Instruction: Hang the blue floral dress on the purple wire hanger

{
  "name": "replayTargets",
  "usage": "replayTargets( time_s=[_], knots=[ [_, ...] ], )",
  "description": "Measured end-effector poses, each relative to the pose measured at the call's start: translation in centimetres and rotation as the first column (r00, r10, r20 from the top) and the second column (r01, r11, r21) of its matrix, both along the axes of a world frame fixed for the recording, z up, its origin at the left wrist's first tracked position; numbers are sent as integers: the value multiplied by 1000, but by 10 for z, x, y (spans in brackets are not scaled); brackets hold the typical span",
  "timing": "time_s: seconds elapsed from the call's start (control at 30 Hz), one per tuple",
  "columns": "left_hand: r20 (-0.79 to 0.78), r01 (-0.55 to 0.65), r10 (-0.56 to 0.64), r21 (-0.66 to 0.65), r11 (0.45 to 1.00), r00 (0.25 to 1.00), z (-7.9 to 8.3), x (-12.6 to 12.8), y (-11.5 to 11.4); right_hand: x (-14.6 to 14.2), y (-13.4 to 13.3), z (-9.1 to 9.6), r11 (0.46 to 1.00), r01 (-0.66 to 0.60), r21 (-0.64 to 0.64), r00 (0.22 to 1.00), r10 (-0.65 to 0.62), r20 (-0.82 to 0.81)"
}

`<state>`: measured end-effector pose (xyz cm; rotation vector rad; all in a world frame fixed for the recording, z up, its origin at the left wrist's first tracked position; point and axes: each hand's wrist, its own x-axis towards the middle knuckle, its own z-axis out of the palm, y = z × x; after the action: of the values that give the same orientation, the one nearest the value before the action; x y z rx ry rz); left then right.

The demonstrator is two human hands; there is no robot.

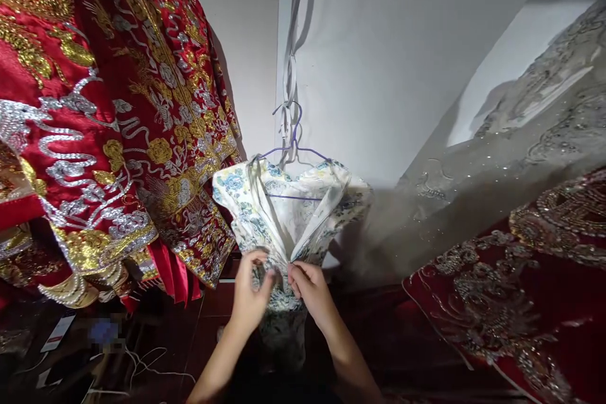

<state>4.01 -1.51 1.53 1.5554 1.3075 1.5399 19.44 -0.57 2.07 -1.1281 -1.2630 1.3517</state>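
Observation:
A white dress (246,205) with a blue and yellow floral print hangs on a thin purple hanger (297,132). Its V-shaped opening shows the pale lining and narrows to a point between my hands. My right hand (307,281) pinches the fabric at the bottom of that opening; whether a zipper pull is in the fingers is too small to tell. Close by on the left, my left hand (252,287) is curved against the dress front, with thumb and fingers apart. The dress's lower part falls into shadow below my wrists.
Red garments (161,95) with gold and silver embroidery hang at the left. A sheer beaded gown (473,164) and a dark red beaded garment (511,303) hang at the right. White straps (291,69) run down the wall to the hanger. A white cable (146,363) lies at lower left.

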Motion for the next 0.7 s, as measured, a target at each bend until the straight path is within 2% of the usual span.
replayTargets(
  time_s=[0.03,0.1,0.17,0.23,0.33,0.43,0.5,0.57,0.7],
  knots=[
    [2,134,-134,-54,990,991,1,10,-2,0,-1,2,1000,-19,-4,1000,19,14],
    [59,265,-260,-101,959,964,2,27,-4,1,-3,8,998,-60,-9,998,60,37],
    [84,283,-275,-115,952,958,2,36,-2,3,-3,14,995,-98,-17,995,98,35],
    [42,284,-281,-134,949,959,4,37,2,6,0,19,994,-103,-40,995,103,1],
    [-51,314,-324,-141,939,945,10,33,11,12,12,24,994,-20,-106,997,12,-76],
    [-139,325,-342,-131,936,929,14,28,19,16,35,35,988,75,-138,987,-93,-128],
    [-194,311,-335,-141,940,922,15,26,24,17,57,53,989,119,-85,979,-131,-158],
    [-235,302,-332,-154,941,914,13,23,28,15,81,80,987,160,21,965,-151,-215],
    [-311,303,-349,-185,935,884,6,13,38,2,115,138,931,304,203,888,-199,-414]
  ],
)
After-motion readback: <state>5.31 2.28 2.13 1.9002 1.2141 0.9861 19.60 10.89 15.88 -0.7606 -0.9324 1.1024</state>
